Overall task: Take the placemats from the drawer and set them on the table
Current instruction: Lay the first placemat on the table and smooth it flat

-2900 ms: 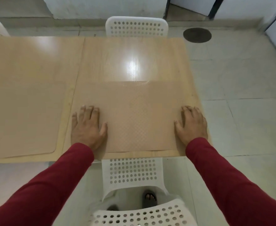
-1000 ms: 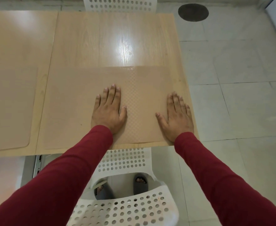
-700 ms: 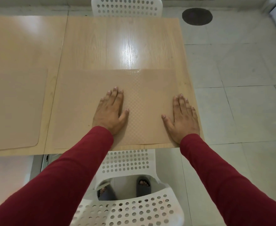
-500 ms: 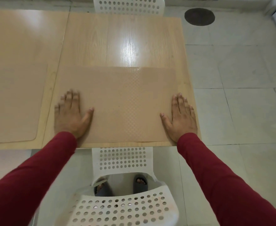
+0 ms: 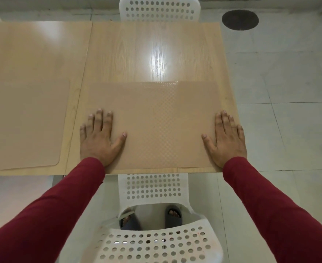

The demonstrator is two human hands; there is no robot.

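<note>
At the far left, one placemat already lies flat on the surface. The left hand rests with fingers straight on the left end of the second placemat. That mat lies directly under and between the hands, its long axis running left to right along the near edge. The right hand lies flat on its right end, well apart from the left; neither is nearer.

White perforated chair tucked under near edge, second white chair opposite, dark round floor cover
</note>
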